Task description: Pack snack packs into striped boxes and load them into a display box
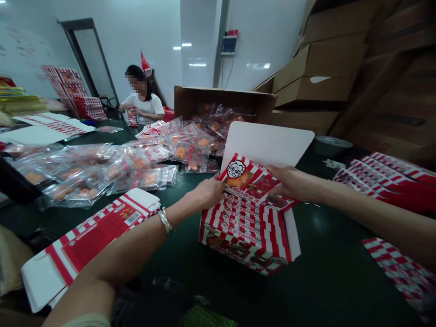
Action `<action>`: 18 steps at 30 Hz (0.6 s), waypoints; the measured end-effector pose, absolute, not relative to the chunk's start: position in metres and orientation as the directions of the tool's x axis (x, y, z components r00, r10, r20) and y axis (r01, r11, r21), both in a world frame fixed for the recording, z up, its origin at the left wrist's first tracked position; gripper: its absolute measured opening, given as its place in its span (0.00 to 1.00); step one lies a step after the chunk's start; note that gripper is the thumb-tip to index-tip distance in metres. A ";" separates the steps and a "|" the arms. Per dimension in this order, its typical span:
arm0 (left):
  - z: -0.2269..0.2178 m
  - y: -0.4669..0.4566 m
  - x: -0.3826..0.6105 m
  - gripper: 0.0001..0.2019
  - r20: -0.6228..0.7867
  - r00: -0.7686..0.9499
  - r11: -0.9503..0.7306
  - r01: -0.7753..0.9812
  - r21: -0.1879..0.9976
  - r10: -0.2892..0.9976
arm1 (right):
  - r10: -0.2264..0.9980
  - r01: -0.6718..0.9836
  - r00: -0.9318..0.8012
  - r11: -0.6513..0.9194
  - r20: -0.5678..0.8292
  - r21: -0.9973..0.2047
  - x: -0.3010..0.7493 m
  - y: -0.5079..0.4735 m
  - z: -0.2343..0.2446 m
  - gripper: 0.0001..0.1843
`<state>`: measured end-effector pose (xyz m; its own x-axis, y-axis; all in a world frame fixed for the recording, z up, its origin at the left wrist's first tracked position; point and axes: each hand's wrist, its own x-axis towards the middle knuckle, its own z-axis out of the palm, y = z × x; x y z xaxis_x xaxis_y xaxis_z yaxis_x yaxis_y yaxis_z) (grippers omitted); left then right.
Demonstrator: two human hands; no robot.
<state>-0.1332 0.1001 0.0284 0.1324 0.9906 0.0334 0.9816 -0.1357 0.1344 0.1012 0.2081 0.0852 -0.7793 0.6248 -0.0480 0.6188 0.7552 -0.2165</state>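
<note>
A red-and-white striped display box [238, 252] with a raised white lid [264, 141] stands in front of me. A row of matching small cartons [240, 222] fills its front part. Over the rear part, both hands hold another small striped carton [247, 179], which carries a face logo and food pictures. My left hand [213, 193] pinches its left edge, and my right hand [286, 181] grips its right side, fingers partly hidden. How deep the carton's lower end sits in the box I cannot tell.
Clear bags with small orange figures [143, 161] are heaped at left, up to a brown carton [225, 97]. Flat printed box blanks [102, 231] lie near my left arm. Striped cartons [384, 177] lie at right. A co-worker [146, 104] sits across the table, handling a striped carton.
</note>
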 end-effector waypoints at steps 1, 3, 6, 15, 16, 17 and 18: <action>0.029 0.101 -0.135 0.12 0.045 0.102 -0.107 0.983 0.146 0.994 | 0.626 0.623 -0.778 0.754 -0.058 -0.210 0.102 0.211 0.084 0.29; 0.028 0.104 -0.137 0.13 0.070 0.036 -0.047 0.986 0.163 0.997 | 0.619 0.615 -0.784 0.759 -0.059 -0.213 0.102 0.216 0.081 0.28; 0.025 0.106 -0.137 0.12 0.087 -0.035 0.019 0.984 0.178 0.996 | 0.629 0.620 -0.777 0.758 -0.025 -0.205 0.102 0.221 0.078 0.28; 0.032 0.110 -0.138 0.12 0.070 -0.005 -0.013 0.965 0.260 0.998 | 0.693 0.700 -0.712 0.686 -0.116 -0.198 0.089 0.197 0.093 0.25; 0.032 0.113 -0.140 0.13 0.060 0.022 -0.038 0.961 0.274 0.998 | 0.697 0.706 -0.707 0.685 -0.117 -0.180 0.088 0.194 0.093 0.25; 0.033 0.116 -0.142 0.15 0.053 0.043 -0.057 0.956 0.288 0.998 | 0.703 0.711 -0.702 0.683 -0.115 -0.168 0.087 0.192 0.094 0.26; 0.033 0.118 -0.144 0.16 0.051 0.061 -0.074 0.949 0.306 0.997 | 0.699 0.703 -0.709 0.690 -0.094 -0.172 0.086 0.191 0.094 0.26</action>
